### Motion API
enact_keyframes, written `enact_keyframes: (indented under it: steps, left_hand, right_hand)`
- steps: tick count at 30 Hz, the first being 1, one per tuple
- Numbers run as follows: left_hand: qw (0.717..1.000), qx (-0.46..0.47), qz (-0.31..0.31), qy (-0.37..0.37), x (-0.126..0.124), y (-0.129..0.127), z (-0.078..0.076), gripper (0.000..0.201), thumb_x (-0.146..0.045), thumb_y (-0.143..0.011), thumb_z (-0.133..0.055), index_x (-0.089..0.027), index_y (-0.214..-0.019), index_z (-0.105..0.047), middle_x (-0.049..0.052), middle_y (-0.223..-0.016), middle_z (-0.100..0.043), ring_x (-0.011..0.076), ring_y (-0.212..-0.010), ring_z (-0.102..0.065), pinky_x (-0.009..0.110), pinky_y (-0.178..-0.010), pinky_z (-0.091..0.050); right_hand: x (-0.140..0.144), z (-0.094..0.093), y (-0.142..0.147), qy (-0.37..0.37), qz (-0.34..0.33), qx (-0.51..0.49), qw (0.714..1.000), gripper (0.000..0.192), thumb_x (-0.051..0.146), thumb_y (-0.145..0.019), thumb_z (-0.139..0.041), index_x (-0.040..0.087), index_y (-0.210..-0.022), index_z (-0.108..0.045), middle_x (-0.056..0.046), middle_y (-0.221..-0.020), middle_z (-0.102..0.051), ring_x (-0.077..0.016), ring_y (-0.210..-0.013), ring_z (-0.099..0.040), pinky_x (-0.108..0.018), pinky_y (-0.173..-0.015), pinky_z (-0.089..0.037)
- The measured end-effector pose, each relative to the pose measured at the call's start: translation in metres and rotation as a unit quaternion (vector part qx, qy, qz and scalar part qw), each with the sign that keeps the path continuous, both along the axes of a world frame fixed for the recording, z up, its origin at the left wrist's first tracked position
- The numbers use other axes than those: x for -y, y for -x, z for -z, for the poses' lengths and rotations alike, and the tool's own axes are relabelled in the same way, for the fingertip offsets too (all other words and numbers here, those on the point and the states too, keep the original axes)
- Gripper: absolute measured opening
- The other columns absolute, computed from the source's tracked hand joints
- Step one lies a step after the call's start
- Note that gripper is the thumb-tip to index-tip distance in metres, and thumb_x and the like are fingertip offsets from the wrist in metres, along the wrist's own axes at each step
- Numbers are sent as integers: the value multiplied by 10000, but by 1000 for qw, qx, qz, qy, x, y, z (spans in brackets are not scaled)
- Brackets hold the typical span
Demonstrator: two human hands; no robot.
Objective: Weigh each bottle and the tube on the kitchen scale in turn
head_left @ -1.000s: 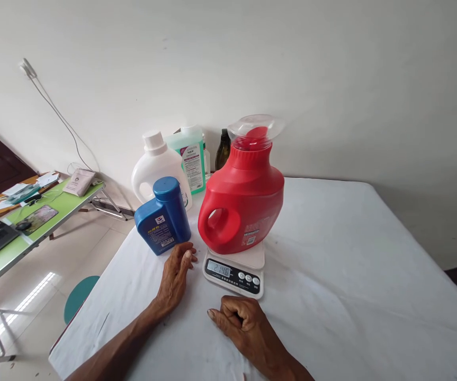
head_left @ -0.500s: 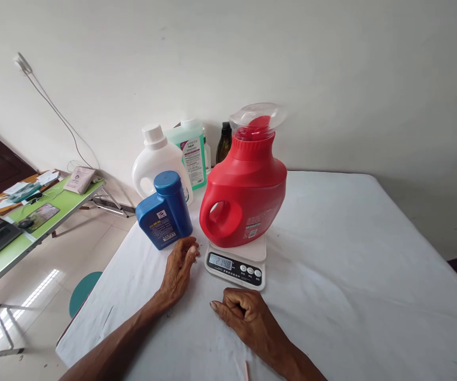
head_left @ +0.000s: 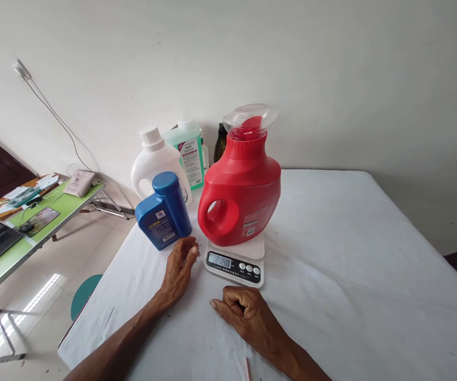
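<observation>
A red plastic jug (head_left: 244, 185) with a handle stands on a white digital kitchen scale (head_left: 234, 270), whose display reads about 2148. A clear, flared plastic piece (head_left: 250, 114) sits over the jug's red top. My left hand (head_left: 178, 267) rests on the table left of the scale, holding nothing, its fingers loosely bent and the thumb apart. Just behind it is a blue bottle (head_left: 162, 214) with a label. In front of the scale lies my right hand (head_left: 246, 315), its fingers curled into a loose fist and the thumb pointing left. I see nothing in it.
Behind the blue bottle stand a white jug (head_left: 159, 159), a green-liquid container (head_left: 190, 153) and a dark bottle (head_left: 220, 143) by the wall. A thin pink stick (head_left: 247, 369) lies on the white tablecloth (head_left: 351, 264). At left are a green table (head_left: 45, 217) and a teal stool (head_left: 85, 296).
The view has shifted slightly, and the red jug's top shows a little further left. Both hands stay in place, and the scale's reading looks the same.
</observation>
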State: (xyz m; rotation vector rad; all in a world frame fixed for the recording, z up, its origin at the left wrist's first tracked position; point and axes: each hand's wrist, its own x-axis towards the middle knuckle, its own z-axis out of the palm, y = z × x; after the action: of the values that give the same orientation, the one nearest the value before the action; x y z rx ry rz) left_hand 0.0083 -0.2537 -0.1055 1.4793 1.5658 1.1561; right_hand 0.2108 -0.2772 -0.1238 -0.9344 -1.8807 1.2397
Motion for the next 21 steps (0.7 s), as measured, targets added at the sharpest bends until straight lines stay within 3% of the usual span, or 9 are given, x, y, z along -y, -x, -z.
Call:
enact_keyframes:
  steps: [21]
  left_hand:
    - [1000,-5,-10,-8,-2,0,5,490,-600,-1020,-501,-180,-1255,-591,131,-1180,-712,242,-1037,-701,417,-904,-567]
  right_hand:
    - [0,-1,1,0,3,-5,1000,475,323,-920,-574,251,-641,-196,75,-592,-221,-116,-562,-235,-283,-537,-230]
